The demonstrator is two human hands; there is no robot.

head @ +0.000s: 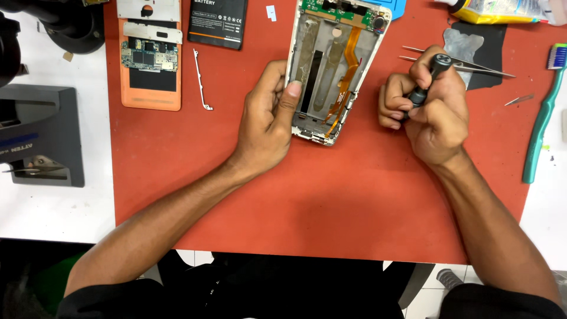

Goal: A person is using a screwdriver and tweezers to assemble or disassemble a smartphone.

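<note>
An opened phone frame [336, 65] with orange flex cables and a green board lies on the red mat [331, 201]. My left hand [269, 115] grips the frame's left edge, thumb pressed on its rim. My right hand [428, 109] is closed around a small black screwdriver [430, 74], its tip pointing down towards the frame's lower right edge; the tip itself is hidden by my fingers.
An orange tray [150, 97] with a circuit board, a black battery [217, 23] and a thin metal strip [201, 80] lie at the back left. Tweezers [472, 68] and a teal toothbrush [542, 112] lie right. A grey device [41, 136] stands at the left.
</note>
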